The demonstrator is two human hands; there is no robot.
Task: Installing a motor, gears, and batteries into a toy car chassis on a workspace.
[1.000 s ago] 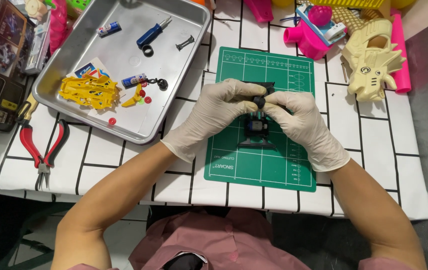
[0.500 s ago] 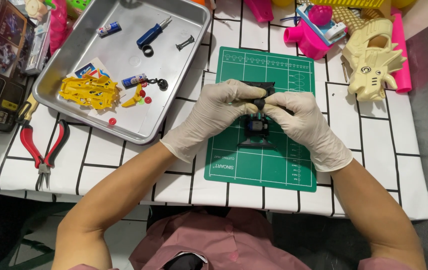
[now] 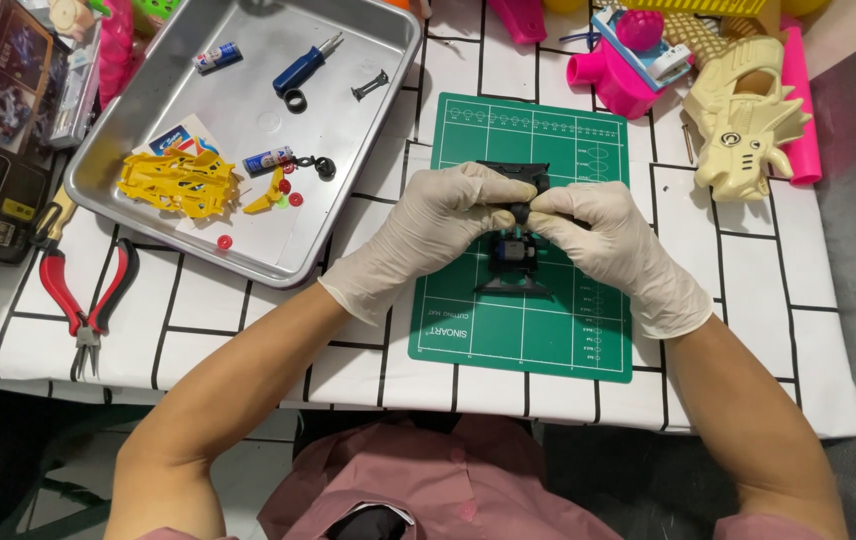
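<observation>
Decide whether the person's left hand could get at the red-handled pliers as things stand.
Probably yes. The left hand is busy gripping the black chassis, but the red-handled pliers lie uncovered on the tablecloth, just past the metal tray, on that hand's side.

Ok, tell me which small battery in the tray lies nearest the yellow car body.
The lower battery, beside the yellow car body; the other battery lies near the tray's top edge.

Pale white glove on left hand (image 3: 435,235) & right hand (image 3: 613,245); small black plastic toy chassis (image 3: 511,250) on green gridded cutting mat (image 3: 538,330). White tablecloth w/ black grid lines (image 3: 748,260). Silver metal tray (image 3: 358,140) — yellow toy car body (image 3: 176,183), blue-handled screwdriver (image 3: 306,64). Red-handled pliers (image 3: 88,300).
</observation>
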